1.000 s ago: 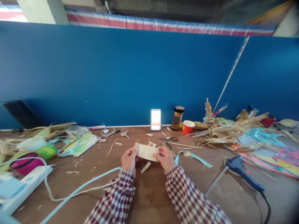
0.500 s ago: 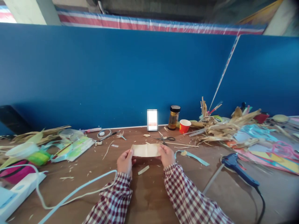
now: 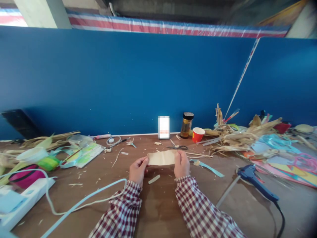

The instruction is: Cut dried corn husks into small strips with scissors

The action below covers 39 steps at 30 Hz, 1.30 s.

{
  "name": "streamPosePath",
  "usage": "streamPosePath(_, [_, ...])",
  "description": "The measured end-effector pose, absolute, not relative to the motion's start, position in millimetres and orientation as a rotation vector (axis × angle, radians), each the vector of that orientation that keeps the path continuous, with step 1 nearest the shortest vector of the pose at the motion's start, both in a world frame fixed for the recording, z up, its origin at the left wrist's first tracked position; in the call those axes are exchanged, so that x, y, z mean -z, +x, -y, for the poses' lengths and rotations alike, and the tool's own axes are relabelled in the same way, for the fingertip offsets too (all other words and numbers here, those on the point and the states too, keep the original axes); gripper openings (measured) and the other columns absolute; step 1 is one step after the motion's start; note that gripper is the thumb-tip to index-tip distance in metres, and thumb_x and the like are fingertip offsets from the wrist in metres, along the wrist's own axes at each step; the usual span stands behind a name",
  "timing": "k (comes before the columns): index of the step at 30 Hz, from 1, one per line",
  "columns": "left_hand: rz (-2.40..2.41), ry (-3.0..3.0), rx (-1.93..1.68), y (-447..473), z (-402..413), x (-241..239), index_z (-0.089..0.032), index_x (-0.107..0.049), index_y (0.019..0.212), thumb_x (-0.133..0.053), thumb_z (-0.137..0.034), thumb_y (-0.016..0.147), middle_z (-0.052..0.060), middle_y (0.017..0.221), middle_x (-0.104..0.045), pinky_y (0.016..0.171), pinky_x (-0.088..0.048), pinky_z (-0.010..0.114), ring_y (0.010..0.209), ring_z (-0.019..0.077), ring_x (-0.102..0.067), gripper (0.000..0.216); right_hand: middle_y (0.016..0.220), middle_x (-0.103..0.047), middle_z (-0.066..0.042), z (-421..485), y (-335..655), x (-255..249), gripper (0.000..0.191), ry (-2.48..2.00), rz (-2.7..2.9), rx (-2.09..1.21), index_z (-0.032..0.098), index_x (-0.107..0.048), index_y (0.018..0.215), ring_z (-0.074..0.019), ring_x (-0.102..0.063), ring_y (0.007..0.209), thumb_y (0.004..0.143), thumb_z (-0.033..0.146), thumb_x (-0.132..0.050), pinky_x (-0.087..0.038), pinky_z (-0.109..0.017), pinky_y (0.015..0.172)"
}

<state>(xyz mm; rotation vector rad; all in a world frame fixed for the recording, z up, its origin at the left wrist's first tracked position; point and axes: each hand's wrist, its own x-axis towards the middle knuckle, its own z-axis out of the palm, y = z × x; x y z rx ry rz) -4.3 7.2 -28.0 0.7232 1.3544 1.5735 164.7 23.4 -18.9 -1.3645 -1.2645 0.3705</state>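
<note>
1. Strip, pale beige, is stretched nearly level between both hands in the head view, above the table.
2. Left hand pinches its left end, thumb on top.
3. Right hand grips the other end, fingers curled in; its thumb is hard to make out.
4. Scrap lies on the table just nearer the wearer than the strip.
5. Scissors lie beyond the right hand, and a blue ribbon lies to its right.
6. Jar and red cup stand side by side near the blue panel.
7. Glue gun rests farther right, well apart from both hands.
</note>
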Motion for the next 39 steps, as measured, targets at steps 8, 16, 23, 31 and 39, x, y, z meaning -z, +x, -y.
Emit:
streamPosePath(8, [-1.250,0.714,-1.548,-3,-6,23,-0.009,-0.065,0.084,-0.074,-0.040,0.051,-0.007,0.046,-0.047,0.034,-0.028,0.015,0.038,0.0034,-0.038,0.046,0.071,-0.060,-0.006,-25,167,17,0.033,-1.385,1.221,-0.389,0.015,-0.058,0.082,-0.0175,-0.053,0.064,0.083,0.040,-0.036,-0.040,-0.028,0.063])
streamPosePath(16, [-1.285,0.751,-1.569,-5,-8,25,-0.011,-0.062,0.074,-0.071,-0.045,0.054,-0.008,0.045,-0.041,0.034,-0.026,0.016,0.037,0.0043,-0.036,0.041,0.063,-0.061,-0.005,-22,162,14,0.034,-1.315,1.177,-0.634,0.015,-0.057,0.081,-0.0160,-0.054,0.054,0.077,0.047,-0.046,-0.041,-0.025,0.051])
streamPosePath(23, [-1.574,1.049,-1.568,-17,-11,30,-0.012,-0.065,0.078,-0.061,-0.047,0.064,0.000,0.050,-0.055,0.041,-0.036,0.021,0.042,0.0100,-0.047,0.038,0.073,-0.062,-0.006,-17,158,15,0.031,-1.363,1.331,-0.347,0.016,-0.057,0.087,-0.0173,-0.054,0.065,0.084,0.038,-0.034,-0.041,-0.027,0.062])
streamPosePath(31, [-1.648,1.118,-1.651,-19,-11,36,-0.015,-0.062,0.077,-0.057,-0.042,0.069,0.002,0.061,-0.059,0.047,-0.043,0.024,0.050,0.0130,-0.052,0.029,0.074,-0.062,-0.006,-12,155,16,0.029,-1.344,1.454,-0.305,0.016,-0.056,0.089,-0.0168,-0.056,0.067,0.087,0.034,-0.033,-0.041,-0.026,0.064])
streamPosePath(39, [-1.486,1.005,-1.555,-14,-12,42,-0.013,-0.065,0.086,-0.064,-0.030,0.065,0.008,0.078,-0.066,0.042,-0.046,0.021,0.060,0.0143,-0.058,0.027,0.072,-0.061,-0.006,-15,155,20,0.029,-1.463,1.422,-0.350,0.017,-0.053,0.090,-0.0186,-0.055,0.062,0.086,0.035,-0.031,-0.040,-0.028,0.058])
